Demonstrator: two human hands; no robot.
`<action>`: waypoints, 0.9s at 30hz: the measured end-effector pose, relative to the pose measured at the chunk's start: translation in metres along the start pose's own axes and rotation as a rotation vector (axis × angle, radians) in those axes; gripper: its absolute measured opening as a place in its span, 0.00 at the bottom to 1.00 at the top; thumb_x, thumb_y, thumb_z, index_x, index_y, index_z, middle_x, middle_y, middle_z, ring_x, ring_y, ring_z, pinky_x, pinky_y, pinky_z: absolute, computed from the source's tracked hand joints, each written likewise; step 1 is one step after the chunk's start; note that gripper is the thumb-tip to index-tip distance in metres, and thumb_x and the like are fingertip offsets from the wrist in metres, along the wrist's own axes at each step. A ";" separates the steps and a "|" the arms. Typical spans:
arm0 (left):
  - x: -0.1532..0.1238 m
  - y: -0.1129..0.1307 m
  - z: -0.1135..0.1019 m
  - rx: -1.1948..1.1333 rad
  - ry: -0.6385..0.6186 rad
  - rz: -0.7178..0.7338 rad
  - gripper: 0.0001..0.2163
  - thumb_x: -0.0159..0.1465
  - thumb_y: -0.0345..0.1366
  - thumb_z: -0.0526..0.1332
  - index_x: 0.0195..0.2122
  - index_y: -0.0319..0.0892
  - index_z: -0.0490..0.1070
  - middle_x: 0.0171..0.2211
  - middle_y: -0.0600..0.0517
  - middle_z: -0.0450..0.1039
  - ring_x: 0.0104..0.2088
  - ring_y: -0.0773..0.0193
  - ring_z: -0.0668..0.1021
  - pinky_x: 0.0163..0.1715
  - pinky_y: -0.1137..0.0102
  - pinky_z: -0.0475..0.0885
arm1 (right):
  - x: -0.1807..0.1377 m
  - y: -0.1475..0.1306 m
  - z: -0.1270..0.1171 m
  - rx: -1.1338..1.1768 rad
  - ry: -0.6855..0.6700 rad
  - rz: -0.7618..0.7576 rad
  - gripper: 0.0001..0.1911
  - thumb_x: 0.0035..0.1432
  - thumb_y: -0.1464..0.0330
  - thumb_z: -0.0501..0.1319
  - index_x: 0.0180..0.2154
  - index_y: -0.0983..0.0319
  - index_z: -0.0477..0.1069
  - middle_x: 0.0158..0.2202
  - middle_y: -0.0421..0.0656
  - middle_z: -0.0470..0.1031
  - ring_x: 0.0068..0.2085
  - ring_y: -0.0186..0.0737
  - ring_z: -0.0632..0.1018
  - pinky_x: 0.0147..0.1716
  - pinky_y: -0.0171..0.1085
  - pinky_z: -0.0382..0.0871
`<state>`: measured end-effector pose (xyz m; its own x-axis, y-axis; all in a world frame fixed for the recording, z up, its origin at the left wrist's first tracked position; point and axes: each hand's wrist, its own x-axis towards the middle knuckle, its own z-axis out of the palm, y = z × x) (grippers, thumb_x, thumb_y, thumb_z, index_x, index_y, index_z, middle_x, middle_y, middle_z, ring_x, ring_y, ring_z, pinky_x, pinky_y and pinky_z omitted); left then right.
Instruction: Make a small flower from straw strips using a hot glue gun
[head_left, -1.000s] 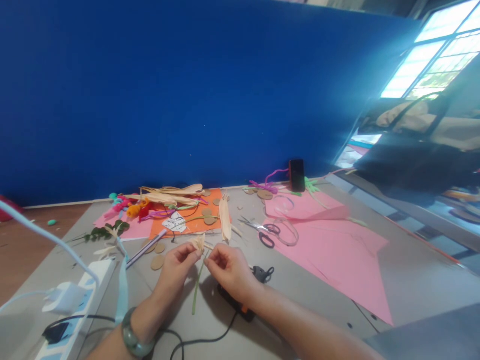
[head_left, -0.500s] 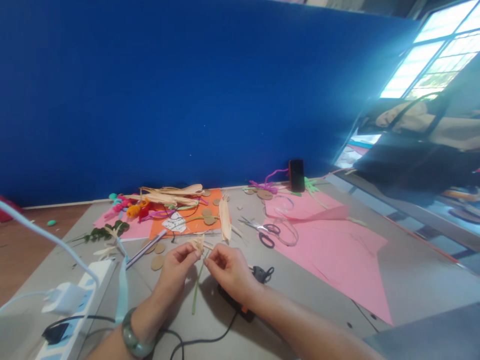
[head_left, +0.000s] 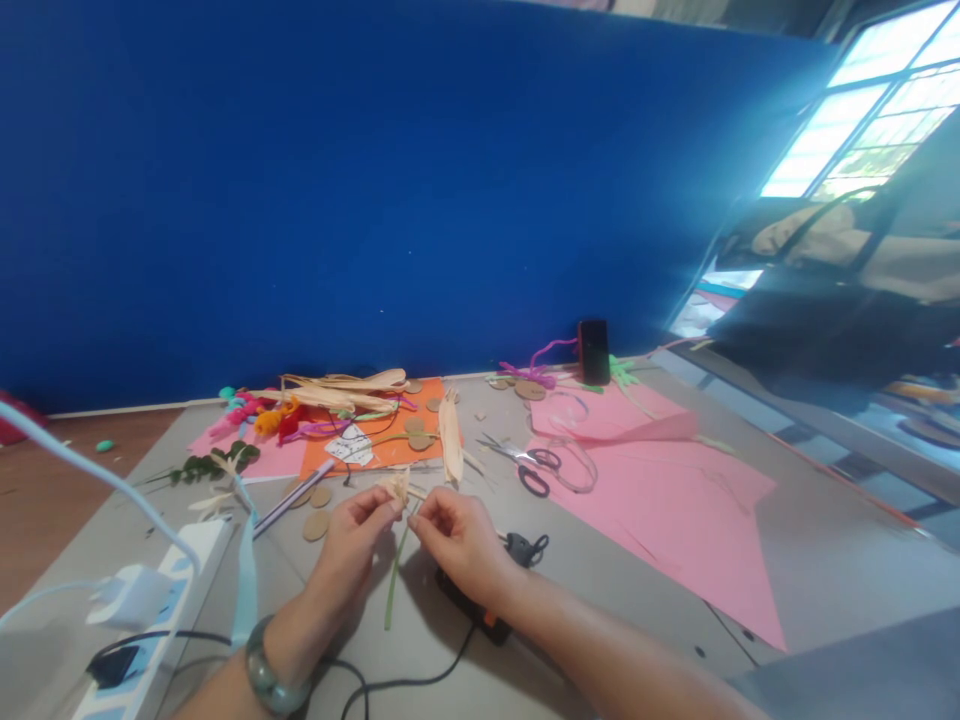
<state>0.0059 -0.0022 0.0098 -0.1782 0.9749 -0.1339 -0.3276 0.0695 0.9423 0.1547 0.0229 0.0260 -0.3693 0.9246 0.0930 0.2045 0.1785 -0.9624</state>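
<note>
My left hand [head_left: 358,530] is closed in a pinch on a small pale tan piece of dried husk [head_left: 398,486], gathered like a flower. Close beside it, the fingers of my right hand [head_left: 461,540] are pinched together at the upper part of a thin green strip [head_left: 393,590], which runs down between my hands. The exact grip is partly hidden by the fingertips. Under my right wrist lies a black glue gun [head_left: 487,622], mostly covered. Just beyond my hands, a longer husk strip [head_left: 451,440] lies partly on orange paper [head_left: 315,458].
Scissors [head_left: 529,462] lie open on the right near pink paper sheets [head_left: 667,500]. A white power strip [head_left: 180,610] with plugs and cables stands at left. Cardboard discs [head_left: 316,525], leaves [head_left: 214,462] and more husks [head_left: 345,388] are scattered around. A blue partition [head_left: 375,200] closes the back.
Almost nothing differs. The husk piece in my left fingers has turned very slightly, and both hands keep their place.
</note>
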 end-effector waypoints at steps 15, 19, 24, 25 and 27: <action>0.003 0.003 -0.001 -0.087 -0.062 -0.028 0.06 0.51 0.35 0.69 0.23 0.40 0.74 0.23 0.53 0.71 0.25 0.68 0.71 0.27 0.75 0.66 | 0.004 0.002 -0.001 0.155 -0.024 0.080 0.11 0.52 0.66 0.64 0.23 0.62 0.65 0.17 0.34 0.66 0.19 0.28 0.65 0.19 0.28 0.57; 0.003 0.005 0.000 -0.104 -0.086 -0.028 0.08 0.49 0.36 0.71 0.24 0.40 0.75 0.24 0.53 0.73 0.25 0.68 0.72 0.29 0.74 0.67 | 0.004 -0.002 -0.004 0.190 -0.046 0.096 0.11 0.53 0.65 0.64 0.23 0.62 0.65 0.17 0.34 0.67 0.16 0.26 0.63 0.17 0.28 0.55; 0.004 0.001 -0.005 -0.105 -0.115 -0.025 0.08 0.50 0.37 0.72 0.25 0.39 0.75 0.23 0.54 0.73 0.25 0.68 0.73 0.29 0.74 0.67 | 0.004 -0.006 -0.007 0.248 -0.104 0.131 0.12 0.52 0.63 0.64 0.24 0.62 0.65 0.17 0.33 0.68 0.15 0.25 0.60 0.14 0.27 0.52; 0.005 0.000 -0.005 -0.108 -0.120 -0.024 0.08 0.50 0.36 0.72 0.24 0.39 0.75 0.23 0.54 0.73 0.25 0.68 0.72 0.29 0.74 0.67 | 0.004 -0.006 -0.008 0.256 -0.113 0.138 0.12 0.52 0.63 0.64 0.24 0.62 0.65 0.17 0.33 0.67 0.14 0.25 0.60 0.13 0.27 0.51; 0.006 -0.002 -0.006 -0.113 -0.134 -0.018 0.08 0.50 0.36 0.72 0.24 0.39 0.75 0.22 0.54 0.72 0.25 0.68 0.73 0.29 0.74 0.67 | 0.004 -0.006 -0.008 0.266 -0.123 0.145 0.12 0.52 0.63 0.64 0.25 0.62 0.65 0.17 0.33 0.67 0.14 0.24 0.59 0.13 0.27 0.50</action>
<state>-0.0005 0.0019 0.0054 -0.0491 0.9937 -0.1010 -0.4330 0.0700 0.8987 0.1591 0.0281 0.0343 -0.4639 0.8834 -0.0660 0.0251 -0.0614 -0.9978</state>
